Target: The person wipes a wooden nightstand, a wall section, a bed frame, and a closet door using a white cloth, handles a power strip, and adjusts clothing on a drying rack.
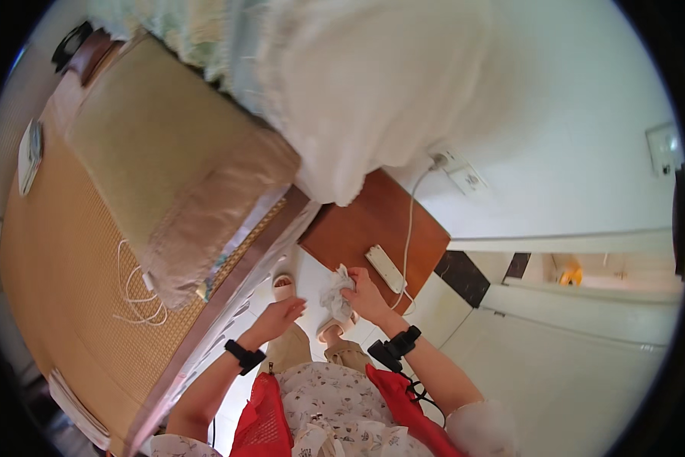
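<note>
My right hand (367,297) has its fingers closed on a crumpled thin white wad (336,295), held low in front of me. Whether the wad is tissue, cloth or plastic film, I cannot tell. Just left of it, my left hand (280,318) hovers near the bed's edge with loosely bent fingers and nothing visible in them. Beyond the right hand, a white power strip (386,268) lies on a reddish-brown wooden bedside table (342,228). Black bands circle both wrists.
On the left stands a bed with a woven mat (76,251), a large beige pillow (152,137) and a loose white cable (133,293). White fabric (373,91) hangs over the table's far side. A plugged-in cord runs from a wall socket (462,174). My slippered feet are on white tiles.
</note>
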Demonstrator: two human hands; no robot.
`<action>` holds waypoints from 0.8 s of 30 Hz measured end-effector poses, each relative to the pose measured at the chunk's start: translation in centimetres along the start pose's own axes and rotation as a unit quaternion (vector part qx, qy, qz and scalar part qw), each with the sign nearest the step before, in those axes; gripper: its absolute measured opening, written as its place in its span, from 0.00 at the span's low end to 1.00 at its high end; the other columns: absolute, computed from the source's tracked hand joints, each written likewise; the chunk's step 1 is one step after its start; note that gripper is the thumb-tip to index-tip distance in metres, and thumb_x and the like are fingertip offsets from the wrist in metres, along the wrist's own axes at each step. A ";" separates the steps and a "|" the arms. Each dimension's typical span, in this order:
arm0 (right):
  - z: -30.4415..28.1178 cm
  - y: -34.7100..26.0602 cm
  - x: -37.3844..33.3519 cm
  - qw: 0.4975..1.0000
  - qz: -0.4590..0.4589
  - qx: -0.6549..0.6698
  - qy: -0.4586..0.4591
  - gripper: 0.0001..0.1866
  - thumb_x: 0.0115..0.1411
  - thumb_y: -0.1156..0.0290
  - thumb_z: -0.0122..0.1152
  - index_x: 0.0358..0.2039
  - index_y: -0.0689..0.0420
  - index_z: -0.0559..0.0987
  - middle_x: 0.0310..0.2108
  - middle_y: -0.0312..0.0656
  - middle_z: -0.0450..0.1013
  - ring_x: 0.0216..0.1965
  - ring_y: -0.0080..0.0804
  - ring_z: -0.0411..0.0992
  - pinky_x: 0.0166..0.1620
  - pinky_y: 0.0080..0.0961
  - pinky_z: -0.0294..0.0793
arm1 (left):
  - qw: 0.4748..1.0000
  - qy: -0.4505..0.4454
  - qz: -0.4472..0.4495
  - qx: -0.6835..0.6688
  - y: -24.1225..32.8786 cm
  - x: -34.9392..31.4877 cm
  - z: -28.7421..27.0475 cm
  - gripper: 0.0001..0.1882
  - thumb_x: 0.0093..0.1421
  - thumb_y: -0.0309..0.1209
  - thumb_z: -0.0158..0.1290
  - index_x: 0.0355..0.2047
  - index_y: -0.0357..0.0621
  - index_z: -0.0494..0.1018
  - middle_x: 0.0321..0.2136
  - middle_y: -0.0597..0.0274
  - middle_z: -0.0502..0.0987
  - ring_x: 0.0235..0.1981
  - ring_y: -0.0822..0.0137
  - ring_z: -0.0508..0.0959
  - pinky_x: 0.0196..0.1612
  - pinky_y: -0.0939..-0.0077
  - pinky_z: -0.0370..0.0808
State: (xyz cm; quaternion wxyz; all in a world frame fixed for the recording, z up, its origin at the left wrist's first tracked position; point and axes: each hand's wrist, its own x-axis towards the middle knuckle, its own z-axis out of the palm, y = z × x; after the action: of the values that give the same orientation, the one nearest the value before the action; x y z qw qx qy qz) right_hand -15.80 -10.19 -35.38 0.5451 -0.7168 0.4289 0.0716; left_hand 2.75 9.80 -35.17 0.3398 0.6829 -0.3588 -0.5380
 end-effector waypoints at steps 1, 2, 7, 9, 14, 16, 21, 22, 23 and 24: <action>-0.2 0.9 -0.5 0.998 0.010 0.048 0.034 0.30 0.64 0.72 0.65 0.62 0.65 0.64 0.53 0.59 0.78 0.54 0.46 0.80 0.56 0.39 0.78 | 1.000 0.000 0.008 -0.007 0.9 1.9 1.6 0.18 0.75 0.35 0.52 0.59 0.39 0.77 0.48 0.49 0.85 0.47 0.53 0.86 0.50 0.63 0.81; -0.7 1.9 -1.0 0.995 0.019 0.078 0.050 0.29 0.63 0.72 0.67 0.61 0.65 0.66 0.52 0.57 0.79 0.53 0.45 0.80 0.55 0.37 0.79 | 1.000 0.002 0.016 -0.016 2.0 3.8 3.1 0.18 0.75 0.35 0.52 0.59 0.40 0.76 0.48 0.49 0.85 0.47 0.53 0.86 0.50 0.62 0.81; -5.3 8.4 -1.8 0.964 0.073 0.209 0.149 0.19 0.59 0.74 0.72 0.49 0.63 0.79 0.43 0.44 0.83 0.45 0.32 0.82 0.49 0.28 0.81 | 0.998 -0.050 -0.017 -0.020 5.7 12.6 11.1 0.20 0.75 0.35 0.53 0.62 0.39 0.75 0.46 0.54 0.85 0.45 0.68 0.84 0.49 0.72 0.80; -6.8 11.5 -1.9 0.946 0.080 0.260 0.177 0.16 0.60 0.75 0.72 0.48 0.62 0.80 0.41 0.41 0.83 0.42 0.28 0.81 0.48 0.26 0.81 | 0.989 -0.057 -0.035 -0.130 6.9 14.7 14.4 0.19 0.74 0.31 0.54 0.62 0.37 0.75 0.45 0.60 0.84 0.44 0.75 0.82 0.50 0.77 0.79; -9.2 17.9 -3.4 0.926 0.080 0.302 0.214 0.11 0.61 0.80 0.68 0.45 0.60 0.84 0.41 0.39 0.82 0.41 0.26 0.81 0.46 0.25 0.81 | 0.984 -0.009 -0.084 -0.155 7.9 17.2 21.6 0.18 0.65 0.26 0.64 0.55 0.34 0.78 0.44 0.62 0.84 0.44 0.75 0.82 0.47 0.78 0.80; -9.6 20.1 -3.7 0.935 0.037 0.287 0.205 0.12 0.61 0.82 0.65 0.45 0.61 0.84 0.42 0.40 0.82 0.41 0.27 0.81 0.46 0.25 0.82 | 0.988 -0.004 -0.115 -0.101 8.2 17.9 22.7 0.20 0.60 0.26 0.69 0.51 0.35 0.78 0.45 0.60 0.85 0.45 0.73 0.83 0.45 0.76 0.81; -10.9 24.1 -1.1 0.965 -0.003 0.195 0.176 0.17 0.61 0.86 0.65 0.50 0.57 0.83 0.51 0.43 0.78 0.46 0.34 0.80 0.49 0.27 0.83 | 0.963 0.132 0.104 0.212 1.1 24.0 17.5 0.18 0.59 0.24 0.64 0.50 0.38 0.78 0.46 0.55 0.82 0.47 0.58 0.81 0.49 0.64 0.79; -11.2 24.8 -0.3 0.970 0.007 0.175 0.170 0.19 0.60 0.85 0.66 0.51 0.56 0.83 0.54 0.43 0.76 0.49 0.36 0.79 0.52 0.29 0.83 | 0.941 0.177 0.116 0.265 -1.6 25.7 15.3 0.17 0.59 0.24 0.63 0.50 0.39 0.78 0.46 0.54 0.81 0.47 0.55 0.80 0.50 0.62 0.78; -11.3 25.2 0.9 0.969 0.008 0.074 0.234 0.24 0.58 0.84 0.67 0.55 0.53 0.82 0.58 0.46 0.74 0.56 0.43 0.74 0.57 0.33 0.79 | 0.915 0.221 0.120 0.314 -4.0 27.1 12.8 0.17 0.59 0.24 0.62 0.50 0.39 0.78 0.47 0.53 0.80 0.48 0.53 0.79 0.50 0.60 0.78; -11.1 25.9 2.1 0.970 0.015 0.039 0.241 0.29 0.56 0.83 0.69 0.59 0.51 0.79 0.62 0.47 0.70 0.60 0.47 0.70 0.61 0.37 0.75 | 0.894 0.258 0.116 0.347 -6.2 28.4 10.9 0.17 0.59 0.23 0.61 0.50 0.39 0.79 0.48 0.52 0.80 0.49 0.51 0.79 0.51 0.57 0.77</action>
State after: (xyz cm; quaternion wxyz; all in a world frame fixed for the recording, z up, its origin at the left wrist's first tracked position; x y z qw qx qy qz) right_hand -36.46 -21.63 -50.82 0.4518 -0.6849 0.5606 -0.1121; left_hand -2.46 -12.18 -56.48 0.2218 0.8261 -0.4986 -0.1408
